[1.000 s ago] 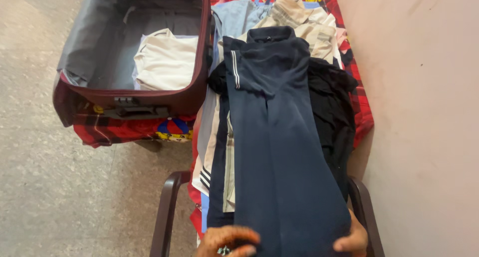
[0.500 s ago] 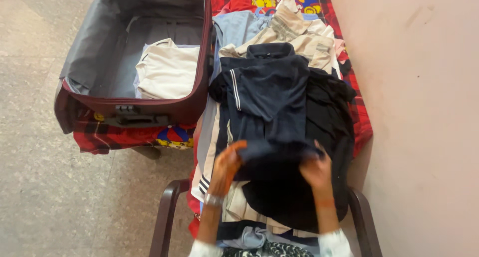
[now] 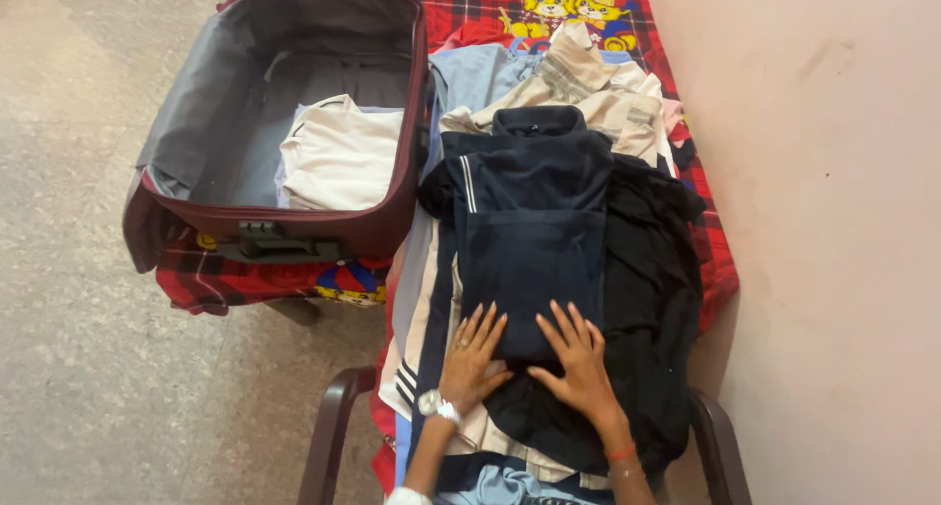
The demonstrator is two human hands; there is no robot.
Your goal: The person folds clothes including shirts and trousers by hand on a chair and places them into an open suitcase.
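A dark navy garment (image 3: 532, 226) with a white side stripe lies folded over on top of a pile of clothes. My left hand (image 3: 472, 356) rests flat with fingers spread on its lower left edge. My right hand (image 3: 575, 358) presses flat on the lower right edge, beside a black garment (image 3: 654, 289). Both hands lie on the cloth without gripping it. A watch sits on my left wrist and a red thread on my right.
An open maroon suitcase (image 3: 372, 226) holds a folded white garment (image 3: 341, 157) at the left, on a red plaid sheet (image 3: 221, 279). Beige and light blue clothes (image 3: 578, 88) lie behind the navy one. A dark chair frame (image 3: 328, 431) stands below; a wall is at the right.
The long navy garment was folded upward in half. My hands carried its lower end over the top part, then came down flat on the fold.
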